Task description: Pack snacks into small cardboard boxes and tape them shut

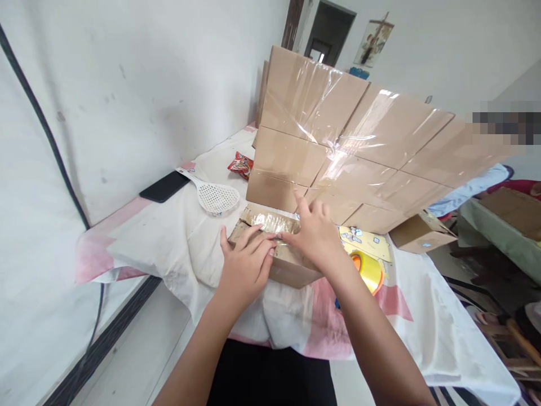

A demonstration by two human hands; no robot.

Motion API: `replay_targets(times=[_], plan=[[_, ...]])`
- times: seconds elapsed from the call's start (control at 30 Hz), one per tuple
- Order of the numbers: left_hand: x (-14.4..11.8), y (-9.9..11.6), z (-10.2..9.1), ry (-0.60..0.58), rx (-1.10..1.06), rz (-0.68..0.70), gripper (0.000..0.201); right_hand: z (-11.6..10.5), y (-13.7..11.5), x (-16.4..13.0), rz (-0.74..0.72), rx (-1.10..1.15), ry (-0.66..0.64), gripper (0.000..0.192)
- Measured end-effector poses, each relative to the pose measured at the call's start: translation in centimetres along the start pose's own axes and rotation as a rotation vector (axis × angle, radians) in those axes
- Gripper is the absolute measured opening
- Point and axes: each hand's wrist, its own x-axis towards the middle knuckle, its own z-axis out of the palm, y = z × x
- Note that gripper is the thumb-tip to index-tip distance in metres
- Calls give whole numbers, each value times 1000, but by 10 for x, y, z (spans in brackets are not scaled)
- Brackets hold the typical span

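Cardboard box (pixel 274 256) lies directly ahead of both hands, on cloth-covered table (pixel 169 248), in front of stack of taped cartons (pixel 338 141). Long axis of box runs left-far to right-near, slanting across body. Strip of clear tape (pixel 270 223) shines along top, following same axis. Left hand (pixel 247 265) flat on near-left end, fingers spread, pressing lid down. Right hand (pixel 315 234) over middle-right part, fingers loosely spread, fingertips on tape; pinching nothing visible. Both hands equally close, almost touching each other. Yellow tape roll (pixel 369 270) just beside box, right of right wrist. White slotted spoon (pixel 213 194) well left.

Cloth-covered table (pixel 422 332) with boxes (pixel 359 158), strainer (pixel 215 196), phone (pixel 164 186), tape roll (pixel 369 270).
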Motion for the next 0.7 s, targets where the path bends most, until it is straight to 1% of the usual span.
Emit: replay_targets(times=[0.03,0.07,0.1,0.17,0.23,0.3,0.37,0.4,0.43,0.47,0.57,0.6,0.63,0.7], plan=[[-1,3,-1,-6,6,-5,27,1,4,-1,64,-9,20,96],[-2,5,-2,-12,14,-6,28,3,9,-2,127,7,1,99],[-2,8,-2,-21,22,-2,28,5,14,-4,178,40,-41,99],[-4,12,-1,-35,37,17,29,10,22,-10,237,104,-103,94],[-4,14,1,-37,49,41,31,11,24,-17,252,95,-81,92],[-5,14,4,-32,67,50,37,6,28,-21,245,20,-37,92],[-5,14,6,-24,83,53,41,-5,44,-18,226,-28,-19,86],[-5,14,7,-19,89,56,41,-12,59,-15,236,-32,-5,80],[-6,14,8,-7,92,66,40,-19,79,-11,261,-25,12,73],[-6,15,9,7,91,75,38,-25,105,-8,314,-14,60,63],[-7,14,13,46,73,83,33,-34,197,-6,603,-3,153,34],[-8,13,15,58,61,82,32,-33,228,-9,666,16,156,30],[-8,11,17,73,47,80,32,-30,255,-14,701,22,152,30],[-10,6,23,81,-17,83,35,-19,298,-26,747,28,138,31]])
